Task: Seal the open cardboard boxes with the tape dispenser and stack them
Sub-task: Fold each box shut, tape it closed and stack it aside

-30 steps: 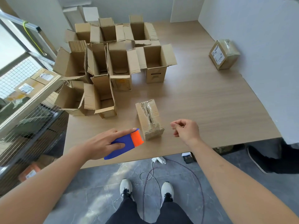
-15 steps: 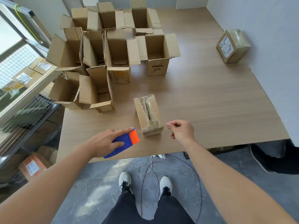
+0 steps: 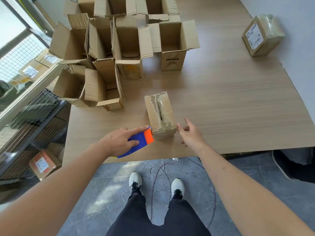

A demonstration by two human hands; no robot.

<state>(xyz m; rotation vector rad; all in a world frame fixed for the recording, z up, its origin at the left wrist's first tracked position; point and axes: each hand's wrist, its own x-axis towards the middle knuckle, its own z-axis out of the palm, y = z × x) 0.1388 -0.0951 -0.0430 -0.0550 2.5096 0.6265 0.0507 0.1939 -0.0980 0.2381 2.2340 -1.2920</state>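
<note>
The tape dispenser (image 3: 136, 143) near the front edge is deep blue with a bright orange front end. Just right of it, the closed rectangular cardboard box (image 3: 160, 114) is plain brown, its top striped where torn paper bares the ribbed corrugation under glossy clear tape. The open cardboard boxes (image 3: 129, 46) at far left are the same brown; one carries dark print. The wooden surface (image 3: 230, 103) is pale tan with fine horizontal grain. At far right, a brown taped parcel (image 3: 262, 34) bears a white printed label.
</note>
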